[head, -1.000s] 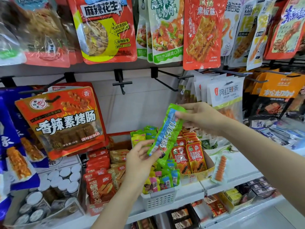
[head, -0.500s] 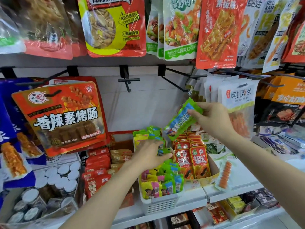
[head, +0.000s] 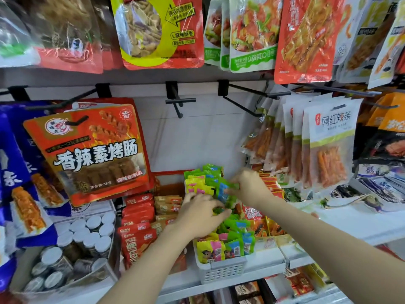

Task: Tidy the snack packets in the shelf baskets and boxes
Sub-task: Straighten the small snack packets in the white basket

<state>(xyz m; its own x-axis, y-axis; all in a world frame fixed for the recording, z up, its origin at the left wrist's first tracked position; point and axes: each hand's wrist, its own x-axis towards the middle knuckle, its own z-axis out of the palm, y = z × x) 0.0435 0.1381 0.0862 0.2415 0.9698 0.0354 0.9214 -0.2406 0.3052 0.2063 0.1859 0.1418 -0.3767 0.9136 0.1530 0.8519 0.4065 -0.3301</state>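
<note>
Both hands worked in the white basket [head: 221, 270]: right hand [head: 249, 186] pinched a green packet [head: 228, 194], left hand [head: 201, 212] curled over others. Light, crinkly, slippery; I judged edges best.

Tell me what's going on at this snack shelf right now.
A person is tidying small snack packets in a white basket on the shelf. Both hands are down in it: the right hand is pushing a green and blue packet in among the others, and the left hand is curled over the green packets in the middle. The image is blurred there, so the exact grip is unclear.
</note>
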